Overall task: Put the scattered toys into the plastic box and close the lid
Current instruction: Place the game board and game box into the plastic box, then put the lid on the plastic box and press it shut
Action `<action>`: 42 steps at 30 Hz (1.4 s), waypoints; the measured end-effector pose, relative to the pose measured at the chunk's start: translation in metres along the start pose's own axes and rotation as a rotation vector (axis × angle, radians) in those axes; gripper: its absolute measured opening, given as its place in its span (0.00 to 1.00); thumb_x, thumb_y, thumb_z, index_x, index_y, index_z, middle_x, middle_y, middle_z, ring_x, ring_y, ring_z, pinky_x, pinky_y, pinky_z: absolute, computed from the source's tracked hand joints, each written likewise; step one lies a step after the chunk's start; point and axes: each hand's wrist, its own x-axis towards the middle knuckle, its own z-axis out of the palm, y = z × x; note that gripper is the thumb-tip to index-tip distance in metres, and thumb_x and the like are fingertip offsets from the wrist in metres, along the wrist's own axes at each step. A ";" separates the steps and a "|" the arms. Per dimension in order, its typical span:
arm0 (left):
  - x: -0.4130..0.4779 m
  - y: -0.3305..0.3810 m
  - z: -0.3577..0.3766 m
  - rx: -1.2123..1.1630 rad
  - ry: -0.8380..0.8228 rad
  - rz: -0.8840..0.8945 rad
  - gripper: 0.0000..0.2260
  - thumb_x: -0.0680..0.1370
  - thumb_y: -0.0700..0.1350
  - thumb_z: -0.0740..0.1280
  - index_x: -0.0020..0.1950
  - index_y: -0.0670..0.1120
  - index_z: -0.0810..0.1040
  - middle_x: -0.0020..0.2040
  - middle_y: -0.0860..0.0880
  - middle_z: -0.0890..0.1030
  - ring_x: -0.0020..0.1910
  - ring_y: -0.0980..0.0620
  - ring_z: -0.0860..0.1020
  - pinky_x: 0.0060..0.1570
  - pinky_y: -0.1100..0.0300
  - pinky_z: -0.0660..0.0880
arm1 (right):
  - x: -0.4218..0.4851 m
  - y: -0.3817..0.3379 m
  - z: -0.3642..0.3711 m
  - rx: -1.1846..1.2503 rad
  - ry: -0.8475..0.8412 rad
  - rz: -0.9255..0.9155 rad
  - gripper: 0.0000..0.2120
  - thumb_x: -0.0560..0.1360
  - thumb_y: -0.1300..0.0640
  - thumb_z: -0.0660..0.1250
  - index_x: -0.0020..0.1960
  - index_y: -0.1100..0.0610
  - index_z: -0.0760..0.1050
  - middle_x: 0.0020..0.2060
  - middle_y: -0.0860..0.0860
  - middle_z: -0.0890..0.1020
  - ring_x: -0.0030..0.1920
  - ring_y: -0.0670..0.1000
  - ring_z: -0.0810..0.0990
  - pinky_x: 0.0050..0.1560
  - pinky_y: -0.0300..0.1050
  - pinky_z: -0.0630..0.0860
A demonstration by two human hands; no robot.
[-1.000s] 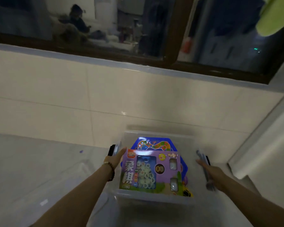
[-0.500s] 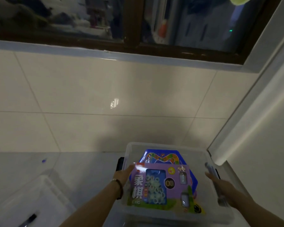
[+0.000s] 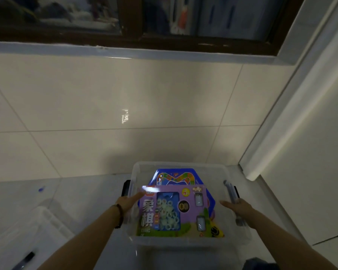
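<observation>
The clear plastic box (image 3: 176,243) sits low in the middle of the view, near the tiled wall. Inside lie a purple chess toy pack (image 3: 189,219) and, under it, a blue hexagonal game board (image 3: 174,175). My left hand (image 3: 128,202) grips the box's left wall, thumb over the rim, below a black latch (image 3: 125,187). My right hand (image 3: 237,206) grips the right rim at the grey handle (image 3: 230,190). Whether a lid covers the box is unclear.
A second clear plastic piece (image 3: 27,228) with a black clip (image 3: 26,258), a lid or another box, lies on the floor at lower left. A white door frame (image 3: 281,117) stands close on the right. A small blue bit (image 3: 41,189) lies on the floor at left.
The box, held by both hands, has travelled right along the wall toward the door-frame corner. The clear piece at lower left has come into view. Both grips are unchanged.
</observation>
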 end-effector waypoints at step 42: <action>0.177 -0.128 -0.469 0.276 0.490 -0.022 0.41 0.69 0.68 0.64 0.75 0.50 0.55 0.76 0.50 0.58 0.74 0.50 0.59 0.72 0.57 0.59 | -0.032 -0.349 0.690 -0.541 -0.643 -0.778 0.20 0.69 0.54 0.73 0.56 0.46 0.68 0.60 0.51 0.70 0.55 0.45 0.70 0.48 0.30 0.68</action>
